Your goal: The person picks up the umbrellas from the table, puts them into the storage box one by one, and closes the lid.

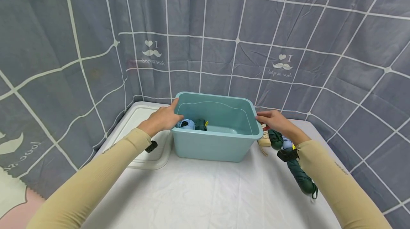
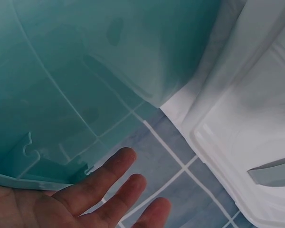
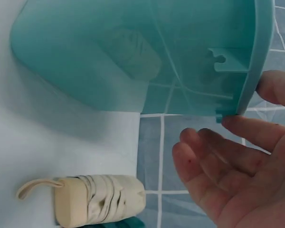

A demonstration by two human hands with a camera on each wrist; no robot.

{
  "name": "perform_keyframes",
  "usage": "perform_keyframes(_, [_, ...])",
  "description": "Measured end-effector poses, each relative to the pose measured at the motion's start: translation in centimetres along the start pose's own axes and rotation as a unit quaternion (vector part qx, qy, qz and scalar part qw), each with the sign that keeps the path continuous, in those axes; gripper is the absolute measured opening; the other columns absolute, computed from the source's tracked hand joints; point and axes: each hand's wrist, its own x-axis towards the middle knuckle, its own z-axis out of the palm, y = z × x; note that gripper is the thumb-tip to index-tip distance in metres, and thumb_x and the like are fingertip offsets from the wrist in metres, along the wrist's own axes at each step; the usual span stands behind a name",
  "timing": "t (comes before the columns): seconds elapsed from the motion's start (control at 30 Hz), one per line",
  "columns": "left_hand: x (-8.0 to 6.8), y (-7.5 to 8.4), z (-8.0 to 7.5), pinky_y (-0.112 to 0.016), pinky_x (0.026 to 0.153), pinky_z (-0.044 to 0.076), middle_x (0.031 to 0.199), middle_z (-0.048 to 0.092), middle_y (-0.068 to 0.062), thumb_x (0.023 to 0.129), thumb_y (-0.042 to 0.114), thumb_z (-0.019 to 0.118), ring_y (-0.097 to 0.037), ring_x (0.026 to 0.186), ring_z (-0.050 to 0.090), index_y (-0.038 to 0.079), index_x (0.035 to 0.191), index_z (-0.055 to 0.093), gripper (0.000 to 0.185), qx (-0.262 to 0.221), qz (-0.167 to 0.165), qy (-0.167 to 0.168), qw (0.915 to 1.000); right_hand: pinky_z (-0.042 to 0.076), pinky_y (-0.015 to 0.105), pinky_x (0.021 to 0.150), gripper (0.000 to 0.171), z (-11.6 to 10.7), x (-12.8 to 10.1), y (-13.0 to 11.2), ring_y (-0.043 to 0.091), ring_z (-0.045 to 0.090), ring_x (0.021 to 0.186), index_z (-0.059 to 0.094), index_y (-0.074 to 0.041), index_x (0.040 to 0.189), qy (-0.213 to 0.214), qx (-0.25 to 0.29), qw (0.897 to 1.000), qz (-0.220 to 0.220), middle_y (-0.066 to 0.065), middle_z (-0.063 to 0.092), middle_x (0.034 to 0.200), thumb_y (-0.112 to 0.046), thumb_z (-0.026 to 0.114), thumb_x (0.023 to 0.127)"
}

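A teal plastic storage bin (image 1: 209, 147) stands on the table between both hands. My left hand (image 1: 163, 116) holds its left rim, thumb over the edge; in the left wrist view three fingers (image 2: 118, 164) extend below the rim outside. At the opposite end, my right hand (image 1: 277, 119) pinches the rim between thumb and index finger, the other fingers loose beneath it. Inside the bin, at its left end, lie a light blue folded umbrella (image 1: 187, 124) and a dark green one (image 1: 200, 125). A beige folded umbrella (image 3: 109, 202) with a wrist loop lies below the right hand.
Right of the bin, partly behind the right arm, lie more folded umbrellas: a dark green one (image 1: 275, 139), a light blue one (image 1: 287, 143) and a longer dark green one (image 1: 301, 177). A white lid (image 1: 134, 118) lies at the left. Grey checked curtains (image 1: 221, 19) surround the white-covered table (image 1: 205, 193).
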Motion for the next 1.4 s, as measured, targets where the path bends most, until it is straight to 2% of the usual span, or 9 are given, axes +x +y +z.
perform_keyframes(0.17, [0.0,0.1,0.0,-0.061,0.103,0.042,0.157,0.039,-0.025,0.097,0.048,0.048,-0.045,0.137,0.046,0.019,0.164,-0.002,0.088,-0.007,0.004,-0.002,1.0000,0.054,0.045,0.097,0.055,0.0,-0.3,0.2,0.037,0.054,0.131,0.045,-0.003,0.151,0.005,-0.003,1.000,0.004,0.021,0.052,0.148,-0.033,0.054,0.105])
perform_keyframes(0.33, [0.2,0.1,0.0,-0.060,0.104,0.042,0.154,0.043,-0.027,0.097,0.047,0.048,-0.043,0.133,0.051,0.020,0.164,-0.003,0.088,-0.015,0.009,-0.011,0.9998,0.050,0.052,0.101,0.055,-0.2,-0.9,0.1,0.030,0.066,0.112,0.046,-0.004,0.150,0.002,-0.014,1.000,0.013,0.022,0.055,0.145,-0.032,0.056,0.104])
perform_keyframes(0.43, [0.3,0.0,0.1,-0.060,0.105,0.041,0.154,0.043,-0.027,0.098,0.047,0.048,-0.041,0.133,0.051,0.022,0.164,-0.005,0.088,-0.021,0.009,-0.015,0.9996,0.050,0.053,0.101,0.056,-0.2,-1.2,0.0,0.026,0.068,0.106,0.046,-0.004,0.150,0.001,-0.015,1.000,0.016,0.023,0.056,0.143,-0.033,0.056,0.104])
perform_keyframes(0.83, [0.4,-0.2,0.0,-0.059,0.102,0.043,0.151,0.047,-0.024,0.098,0.049,0.047,-0.037,0.129,0.055,0.026,0.163,-0.006,0.087,-0.024,0.009,-0.016,0.9995,0.054,0.051,0.096,0.059,-0.4,-1.5,0.8,0.037,0.058,0.124,0.044,-0.004,0.152,-0.009,-0.002,1.000,-0.020,0.022,0.053,0.146,-0.039,0.052,0.105])
perform_keyframes(0.97, [0.3,-0.2,0.1,-0.060,0.101,0.043,0.153,0.046,-0.023,0.098,0.050,0.047,-0.039,0.131,0.053,0.027,0.163,-0.006,0.087,-0.021,0.005,-0.016,0.9996,0.054,0.050,0.095,0.061,-0.8,-1.9,1.9,0.038,0.057,0.125,0.042,-0.005,0.154,-0.005,-0.008,1.000,-0.003,0.022,0.050,0.149,-0.043,0.049,0.106])
perform_keyframes(1.17, [0.4,-0.4,0.1,-0.061,0.102,0.042,0.154,0.044,-0.022,0.098,0.049,0.047,-0.040,0.133,0.052,0.029,0.163,-0.005,0.087,-0.022,0.002,-0.012,0.9997,0.056,0.046,0.092,0.061,-1.7,-2.9,3.7,0.036,0.059,0.121,0.043,-0.004,0.153,0.010,-0.026,1.000,0.014,0.024,0.052,0.146,-0.042,0.051,0.105])
perform_keyframes(1.4, [0.5,-0.3,0.1,-0.061,0.101,0.042,0.154,0.044,-0.022,0.098,0.048,0.048,-0.041,0.132,0.052,0.028,0.163,-0.006,0.087,-0.023,0.007,-0.012,0.9996,0.056,0.047,0.092,0.063,-2.5,-4.1,5.8,0.044,0.053,0.129,0.037,0.001,0.154,0.008,-0.039,0.999,0.019,0.030,0.047,0.149,-0.038,0.051,0.106])
